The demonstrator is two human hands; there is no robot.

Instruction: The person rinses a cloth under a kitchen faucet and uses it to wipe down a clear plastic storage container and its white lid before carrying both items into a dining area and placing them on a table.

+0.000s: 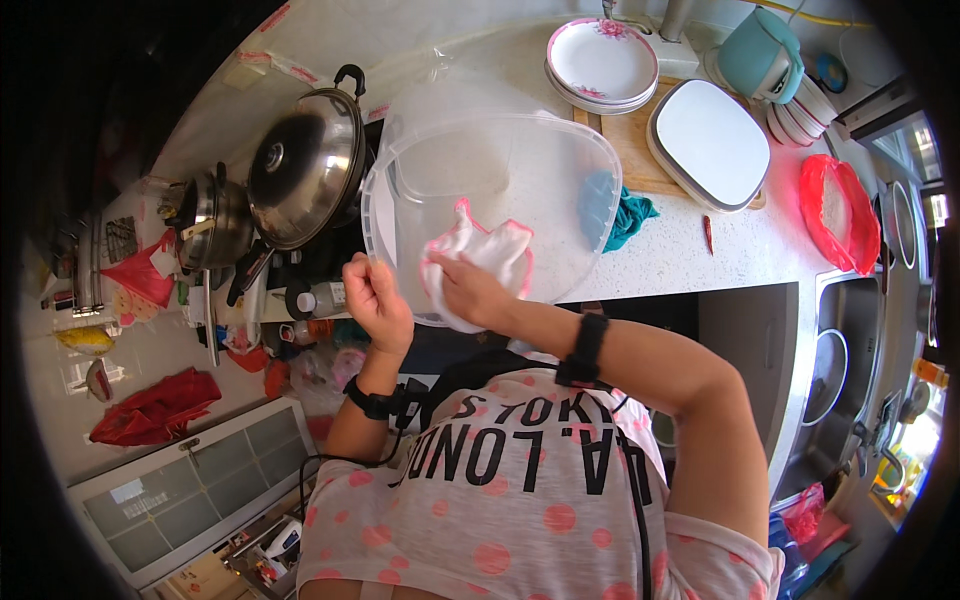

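Observation:
A large clear plastic container (pixel 491 127) is tilted over the counter's front edge, its wide rim towards me. My left hand (pixel 379 304) grips that rim at its left side, fingers curled over it. In my right hand (pixel 472 289) is a white cloth with pink edging (pixel 499 251), bunched against the container's side; whether it lies inside the wall cannot be told. A teal cloth (pixel 634 219) lies crumpled on the counter to the right, seen partly through the clear plastic.
Left stand a lidded wok (pixel 304 169) and a steel pot (pixel 214 225). Behind right are stacked plates (pixel 600 64), a wooden board (pixel 626 146), a white lidded box (pixel 712 146), a dried chili (pixel 708 234) and a red plastic bag (pixel 838 251). A sink (pixel 832 375) is far right.

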